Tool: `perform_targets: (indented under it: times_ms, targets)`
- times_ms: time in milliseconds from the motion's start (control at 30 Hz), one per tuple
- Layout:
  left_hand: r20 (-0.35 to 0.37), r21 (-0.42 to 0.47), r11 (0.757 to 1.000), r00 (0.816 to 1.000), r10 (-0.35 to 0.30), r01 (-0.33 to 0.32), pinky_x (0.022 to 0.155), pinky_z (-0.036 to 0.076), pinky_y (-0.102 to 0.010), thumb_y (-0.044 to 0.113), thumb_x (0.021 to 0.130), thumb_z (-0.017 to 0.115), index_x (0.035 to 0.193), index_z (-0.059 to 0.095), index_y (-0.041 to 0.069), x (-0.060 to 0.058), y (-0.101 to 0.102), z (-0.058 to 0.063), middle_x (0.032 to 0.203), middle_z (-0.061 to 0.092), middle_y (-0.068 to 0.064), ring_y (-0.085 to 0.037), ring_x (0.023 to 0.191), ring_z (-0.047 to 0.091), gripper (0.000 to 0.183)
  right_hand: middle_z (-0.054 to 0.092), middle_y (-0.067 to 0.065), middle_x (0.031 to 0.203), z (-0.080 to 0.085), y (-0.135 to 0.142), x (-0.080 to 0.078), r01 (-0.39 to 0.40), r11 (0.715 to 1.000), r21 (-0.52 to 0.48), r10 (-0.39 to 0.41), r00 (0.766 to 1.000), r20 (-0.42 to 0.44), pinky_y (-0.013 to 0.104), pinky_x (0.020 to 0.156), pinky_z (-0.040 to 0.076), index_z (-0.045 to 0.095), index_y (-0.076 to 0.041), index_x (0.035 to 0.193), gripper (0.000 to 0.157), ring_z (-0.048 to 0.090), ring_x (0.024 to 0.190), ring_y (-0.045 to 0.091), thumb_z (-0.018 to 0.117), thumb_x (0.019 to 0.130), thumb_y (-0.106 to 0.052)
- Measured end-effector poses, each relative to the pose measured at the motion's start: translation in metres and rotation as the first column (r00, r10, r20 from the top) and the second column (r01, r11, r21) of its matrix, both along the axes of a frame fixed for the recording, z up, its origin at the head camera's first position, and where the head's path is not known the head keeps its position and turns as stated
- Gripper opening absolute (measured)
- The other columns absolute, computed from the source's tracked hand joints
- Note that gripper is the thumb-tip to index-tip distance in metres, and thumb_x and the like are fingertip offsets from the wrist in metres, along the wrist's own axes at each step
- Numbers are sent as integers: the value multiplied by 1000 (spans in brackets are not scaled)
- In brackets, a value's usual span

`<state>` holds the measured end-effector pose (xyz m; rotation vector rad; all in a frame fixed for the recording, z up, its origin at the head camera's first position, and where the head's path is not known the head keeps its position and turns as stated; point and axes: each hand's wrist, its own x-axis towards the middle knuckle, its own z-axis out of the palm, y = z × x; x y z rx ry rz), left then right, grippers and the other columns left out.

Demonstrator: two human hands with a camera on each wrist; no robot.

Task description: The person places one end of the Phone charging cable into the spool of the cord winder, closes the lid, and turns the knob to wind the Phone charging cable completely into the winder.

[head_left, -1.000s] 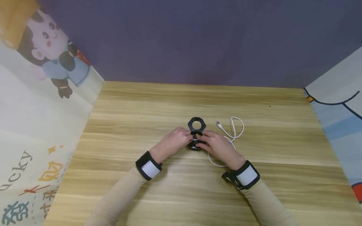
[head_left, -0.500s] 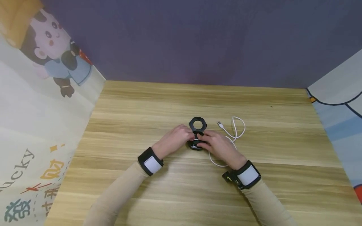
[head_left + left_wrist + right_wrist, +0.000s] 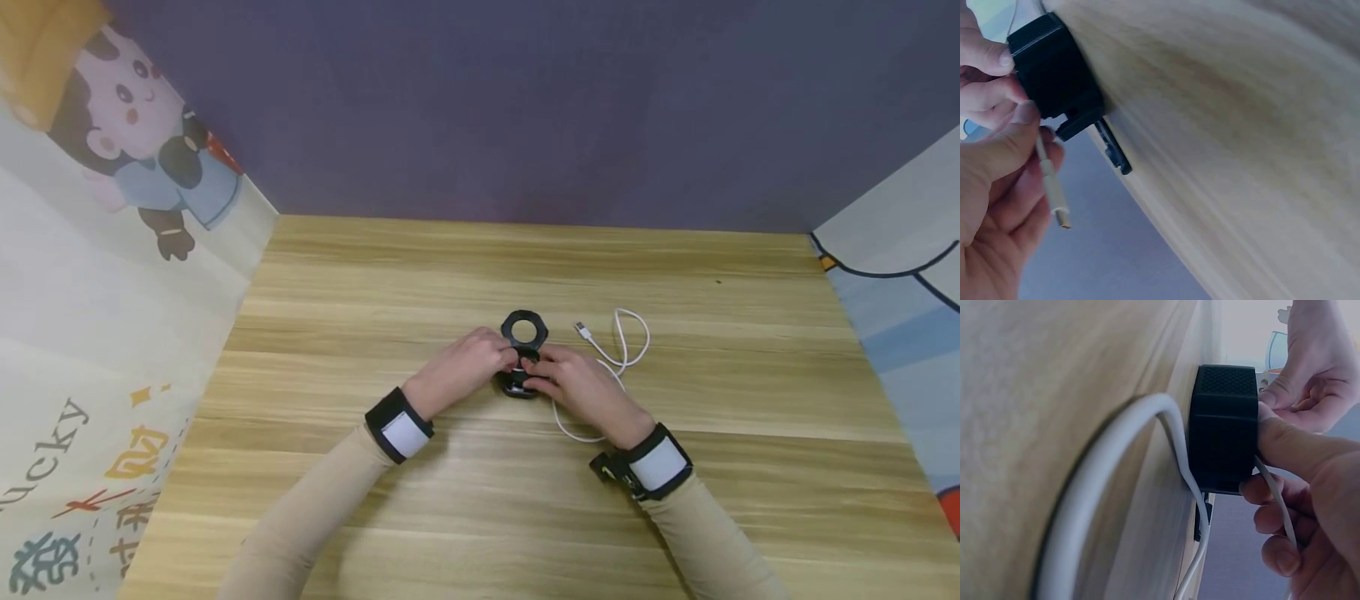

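A small black case (image 3: pixel 517 392) stands on the table between both hands, its ring-shaped hexagonal lid (image 3: pixel 507 332) swung open on the far side. My left hand (image 3: pixel 474 358) is at the case's left edge. In the left wrist view, it pinches a white charging cable (image 3: pixel 1042 153) near one end, and the small metal-tipped connector (image 3: pixel 1057 200) sticks out past the fingers. From the right, my right hand (image 3: pixel 585 390) grips the case (image 3: pixel 1222 434), thumb on its open face. A stretch of cable (image 3: pixel 1279 500) runs out across the right fingers. The fingers hide most of the case's inside.
The rest of the white cable lies looped on the wooden table (image 3: pixel 480 517) to the right, with its USB plug (image 3: pixel 582 331) beyond the right hand. A dark wall (image 3: pixel 525 117) rises at the back edge, and printed panels flank both sides.
The left hand has shifted slightly right and away from me over the case. The right hand, the lid and the looped cable stay nearly where they were.
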<state>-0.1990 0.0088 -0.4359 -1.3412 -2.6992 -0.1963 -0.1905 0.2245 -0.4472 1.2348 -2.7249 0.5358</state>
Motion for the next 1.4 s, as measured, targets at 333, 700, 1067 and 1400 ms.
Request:
perform_targets:
  times_ms: [333,700,1067,1400]
  targets:
    - [-56,-69,997,998,-26,23,87,49,-27,6,88,61,94,71,11,0,1,3,90,66,1,-11,86,59,13,54,-6,78,2,-1,0,-10,1000,-19,10,1000,-14,23,51,44,75,-17,87,13,46,67,6,69,84,-29]
    - [-47,-82,996,998,-30,26,90,48,-27,7,86,63,97,72,12,0,6,9,93,69,1,-11,87,61,15,51,-7,74,3,1,-1,-20,1000,-20,20,1000,-8,22,50,42,75,-16,81,12,44,64,6,70,82,-27]
    - [106,51,998,994,33,-39,83,50,-22,14,89,62,94,69,14,-6,1,-2,94,66,4,-9,88,58,8,56,-5,78,2,1,-2,-29,999,-38,29,1000,12,24,53,45,75,-16,84,11,47,68,6,70,82,-26]
    - [83,34,999,996,25,-28,85,51,-22,17,92,59,94,71,12,-3,-3,0,97,68,0,-11,90,59,14,56,-6,77,2,-1,-2,-19,999,-31,20,999,28,23,52,43,76,-16,89,13,46,66,6,70,83,-26]
